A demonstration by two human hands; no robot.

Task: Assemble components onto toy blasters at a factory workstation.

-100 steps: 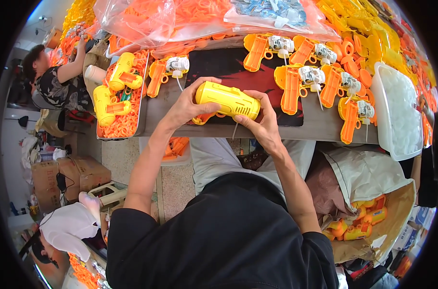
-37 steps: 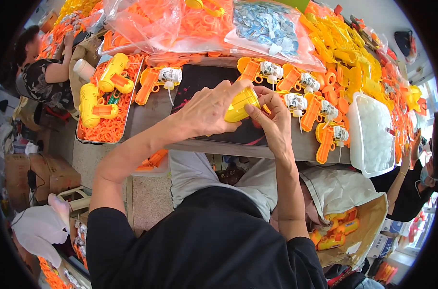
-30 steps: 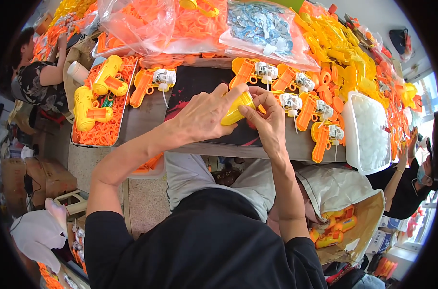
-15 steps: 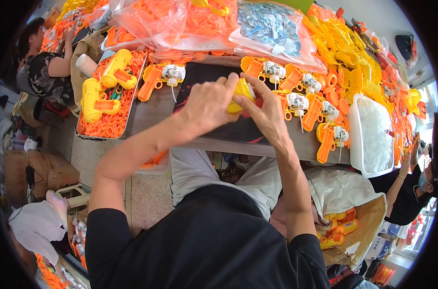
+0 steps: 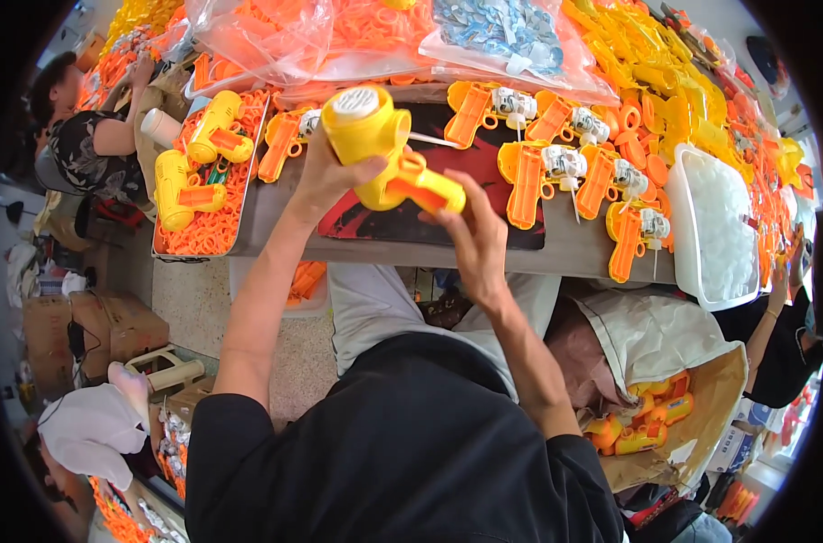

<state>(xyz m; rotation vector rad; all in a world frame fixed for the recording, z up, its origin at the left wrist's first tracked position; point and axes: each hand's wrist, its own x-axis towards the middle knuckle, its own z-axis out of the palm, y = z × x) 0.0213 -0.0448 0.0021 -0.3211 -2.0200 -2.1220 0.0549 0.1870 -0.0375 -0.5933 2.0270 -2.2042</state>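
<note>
I hold a yellow toy gun [image 5: 375, 145] with an orange grip raised above the dark work mat [image 5: 402, 217]. My left hand [image 5: 325, 172] grips its round barrel, whose white-capped end faces up. My right hand [image 5: 470, 240] sits just below the orange grip, fingertips touching it. A thin white strip sticks out of the toy to the right. On the mat and table behind lie several open orange toy gun halves with white mechanisms [image 5: 543, 167].
A metal tray [image 5: 169, 253] at left holds orange rings and two yellow toy guns [image 5: 181, 185]. Plastic bags of parts [image 5: 366, 36] lie at the back. A white tub [image 5: 724, 226] stands right, a box of finished toys [image 5: 647, 430] below it. Other people work at left and right.
The toy was held low over the mat with both hands working on it; now it is lifted and turned, barrel end up, with my right hand dropped beneath the grip.
</note>
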